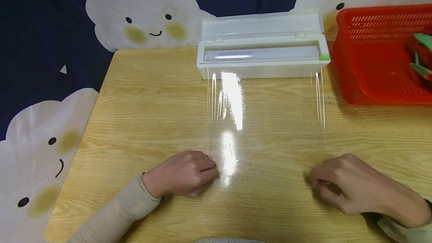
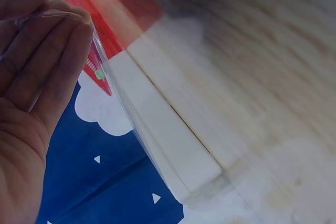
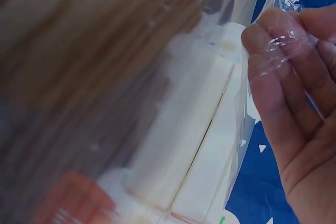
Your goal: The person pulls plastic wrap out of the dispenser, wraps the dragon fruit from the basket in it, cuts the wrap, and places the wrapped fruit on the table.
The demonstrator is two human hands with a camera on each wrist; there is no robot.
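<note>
A sheet of clear cling film [image 1: 233, 102] runs out from the front of a white dispenser box [image 1: 264, 70] toward both hands. Inside the box, under its raised lid [image 1: 261, 27], lies the film roll [image 1: 263, 53]. A green cutter slide [image 1: 324, 57] sits at the box's right end. My left hand [image 1: 183, 173] pinches the near left corner of the film, thumb against fingers in the left wrist view. At the near right corner my right hand [image 1: 354, 185] pinches the film too; it wraps over the fingertips [image 3: 281, 40] in the right wrist view.
To the right of the box stands a red plastic basket [image 1: 352, 85] with green and red items [image 1: 422, 66] in it. The wooden table [image 1: 145, 100] lies beneath everything. Behind and to the left is dark blue cloth [image 1: 67, 6] with white smiling clouds [image 1: 145, 14].
</note>
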